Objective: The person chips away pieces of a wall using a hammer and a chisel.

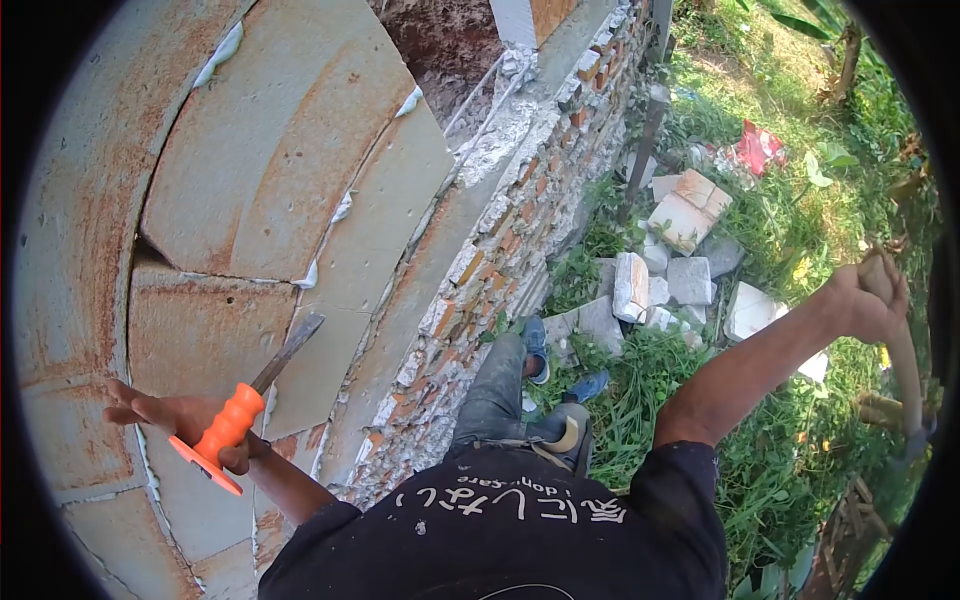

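A chisel (232, 426) with an orange ribbed grip, a hand guard and a flat metal blade rests in my left hand (165, 412). The thumb hooks it against the palm while the other fingers stretch out to the left. Its blade points up and right, over the blockwork wall (205, 330). Out at the far right, my right hand (875, 300) is raised and wrapped round a hammer (908, 385) with a pale handle. The hammer hangs down from the fist, and its head is blurred near the dark edge of the view.
White foam-like filler (222, 55) lines some block joints. A broken brick edge (470, 270) runs along the wall, with a gap at the top. Rubble blocks (690, 280) lie in the grass (640, 400) near my shoes (588, 386). A post (650, 110) stands beyond.
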A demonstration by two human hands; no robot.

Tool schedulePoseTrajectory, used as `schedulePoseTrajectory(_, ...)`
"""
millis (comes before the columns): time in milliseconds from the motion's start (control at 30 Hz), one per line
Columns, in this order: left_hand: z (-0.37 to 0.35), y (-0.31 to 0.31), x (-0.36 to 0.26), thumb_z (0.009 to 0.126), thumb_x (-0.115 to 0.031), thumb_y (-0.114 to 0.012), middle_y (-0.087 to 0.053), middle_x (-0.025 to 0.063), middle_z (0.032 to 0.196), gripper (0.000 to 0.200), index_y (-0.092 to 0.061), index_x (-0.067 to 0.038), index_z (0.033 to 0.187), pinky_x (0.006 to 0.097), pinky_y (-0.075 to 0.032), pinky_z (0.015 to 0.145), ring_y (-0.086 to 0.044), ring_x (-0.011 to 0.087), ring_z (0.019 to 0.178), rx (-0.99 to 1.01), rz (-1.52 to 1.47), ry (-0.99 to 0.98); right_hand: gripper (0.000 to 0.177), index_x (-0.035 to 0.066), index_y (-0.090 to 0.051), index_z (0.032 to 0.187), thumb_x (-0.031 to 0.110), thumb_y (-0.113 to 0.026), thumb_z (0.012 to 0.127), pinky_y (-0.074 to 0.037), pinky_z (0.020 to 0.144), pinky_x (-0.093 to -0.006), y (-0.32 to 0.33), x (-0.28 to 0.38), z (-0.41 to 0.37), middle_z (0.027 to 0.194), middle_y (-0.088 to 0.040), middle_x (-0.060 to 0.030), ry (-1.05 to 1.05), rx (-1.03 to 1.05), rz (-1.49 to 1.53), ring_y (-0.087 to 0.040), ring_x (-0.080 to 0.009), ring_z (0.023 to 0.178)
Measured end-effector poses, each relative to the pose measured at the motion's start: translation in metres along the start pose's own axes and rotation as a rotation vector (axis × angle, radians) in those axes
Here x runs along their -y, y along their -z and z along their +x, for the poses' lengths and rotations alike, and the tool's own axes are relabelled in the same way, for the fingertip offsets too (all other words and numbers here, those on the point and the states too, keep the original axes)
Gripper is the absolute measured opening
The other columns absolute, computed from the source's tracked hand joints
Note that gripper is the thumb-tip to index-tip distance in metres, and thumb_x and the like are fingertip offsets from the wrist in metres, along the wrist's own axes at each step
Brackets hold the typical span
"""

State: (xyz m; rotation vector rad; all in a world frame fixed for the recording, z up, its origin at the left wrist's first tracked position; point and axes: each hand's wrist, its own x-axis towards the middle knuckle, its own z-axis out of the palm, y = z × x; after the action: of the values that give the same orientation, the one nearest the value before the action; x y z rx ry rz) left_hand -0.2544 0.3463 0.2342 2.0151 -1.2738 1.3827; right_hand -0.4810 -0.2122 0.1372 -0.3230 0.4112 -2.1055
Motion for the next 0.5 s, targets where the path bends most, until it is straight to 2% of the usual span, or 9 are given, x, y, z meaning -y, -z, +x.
schedulePoseTrajectory(67, -0.005, 0.005, 0.002, 0.081, -0.063, -0.028, -0.024, 0.0161, 0.146, 0.082, -0.026, -0.008, 0.142, 0.0454, 0.012, 0.109, -0.001, 0.0269, 0.140, 0.023, 0.029, -0.008, 0.009, -0.001, -0.046, 0.071, 0.006, -0.052, 0.069, -0.051, 0.073, -0.0372, 0.005, -0.012, -0.024, 0.062, -0.047, -0.0122, 0.155, -0.030, 0.171, -0.053, -0.0248, 0.059)
schedulePoseTrajectory(133, -0.017, 0.008, 0.003, 0.081, -0.065, -0.028, -0.022, 0.0162, 0.147, 0.082, -0.025, -0.009, 0.142, 0.0462, 0.012, 0.109, -0.001, 0.0274, 0.140, -0.030, -0.063, 0.068, 0.009, 0.000, -0.046, 0.071, 0.005, -0.052, 0.069, -0.051, 0.070, -0.0355, 0.014, -0.047, -0.078, 0.061, -0.049, -0.0121, 0.040, -0.155, 0.146, -0.054, -0.0252, 0.059)
schedulePoseTrajectory(200, -0.024, 0.007, 0.008, 0.081, -0.066, -0.027, -0.021, 0.0163, 0.147, 0.083, -0.025, -0.010, 0.142, 0.0470, 0.012, 0.109, -0.001, 0.0279, 0.140, -0.081, -0.162, 0.125, 0.018, -0.001, -0.045, 0.083, -0.003, -0.056, 0.069, -0.051, 0.056, -0.0328, 0.024, -0.111, -0.169, 0.065, -0.051, -0.0109, -0.116, -0.171, -0.131, -0.056, -0.0225, 0.056)
schedulePoseTrajectory(233, -0.023, 0.008, 0.009, 0.081, -0.067, -0.027, -0.021, 0.0164, 0.147, 0.083, -0.025, -0.010, 0.142, 0.0474, 0.012, 0.109, -0.002, 0.0281, 0.140, -0.095, -0.215, 0.154, 0.027, -0.004, -0.044, 0.089, -0.007, -0.060, 0.067, -0.048, 0.048, -0.0321, 0.037, -0.160, -0.230, 0.066, -0.053, -0.0112, -0.303, -0.173, -0.242, -0.056, -0.0201, 0.053)
schedulePoseTrajectory(267, -0.018, 0.009, 0.008, 0.081, -0.067, -0.027, -0.021, 0.0164, 0.147, 0.083, -0.025, -0.010, 0.142, 0.0474, 0.012, 0.109, -0.002, 0.0281, 0.140, -0.083, -0.212, 0.154, 0.014, -0.002, -0.046, 0.072, -0.004, -0.059, 0.066, -0.046, 0.043, -0.0312, 0.058, -0.194, -0.293, 0.064, -0.056, -0.0090, -0.517, 0.081, -0.399, -0.055, -0.0205, 0.045)
schedulePoseTrajectory(300, -0.009, 0.008, 0.006, 0.081, -0.068, -0.027, -0.020, 0.0159, 0.148, 0.084, -0.025, -0.011, 0.142, 0.0483, 0.012, 0.108, -0.001, 0.0280, 0.140, -0.025, -0.086, 0.082, 0.011, -0.002, -0.050, 0.071, -0.001, -0.061, 0.067, -0.045, 0.040, -0.0312, 0.095, -0.225, -0.319, 0.060, -0.055, -0.0084, -1.223, 0.515, -0.758, -0.054, -0.0195, 0.044)
schedulePoseTrajectory(333, -0.005, 0.005, 0.004, 0.080, -0.070, -0.028, -0.019, 0.0155, 0.148, 0.085, -0.025, -0.011, 0.142, 0.0491, 0.012, 0.108, 0.000, 0.0278, 0.140, 0.009, 0.038, 0.011, 0.009, -0.002, -0.054, 0.073, 0.002, -0.060, 0.069, -0.044, 0.040, -0.0308, 0.098, -0.230, -0.318, 0.058, -0.054, -0.0070, -1.581, 0.553, -0.697, -0.054, -0.0190, 0.044)
schedulePoseTrajectory(433, -0.006, 0.012, 0.002, 0.078, -0.072, -0.028, -0.013, 0.0127, 0.150, 0.089, -0.020, -0.013, 0.144, 0.0499, 0.009, 0.109, -0.001, 0.0258, 0.140, 0.043, 0.021, 0.075, 0.010, -0.003, -0.055, 0.076, 0.004, -0.059, 0.070, -0.045, 0.040, -0.0308, 0.118, -0.202, -0.259, 0.059, -0.053, -0.0066, -1.516, 0.472, -0.639, -0.054, -0.0187, 0.044)
schedulePoseTrajectory(500, -0.006, 0.014, 0.004, 0.076, -0.073, -0.027, -0.007, 0.0103, 0.151, 0.092, -0.015, -0.013, 0.145, 0.0510, 0.004, 0.111, -0.005, 0.0245, 0.140, 0.102, 0.112, 0.097, 0.011, -0.004, -0.054, 0.075, 0.000, -0.061, 0.067, -0.045, 0.039, -0.0299, 0.110, -0.155, -0.202, 0.060, -0.055, -0.0095, -1.237, 0.529, -0.692, -0.052, -0.0173, 0.042)
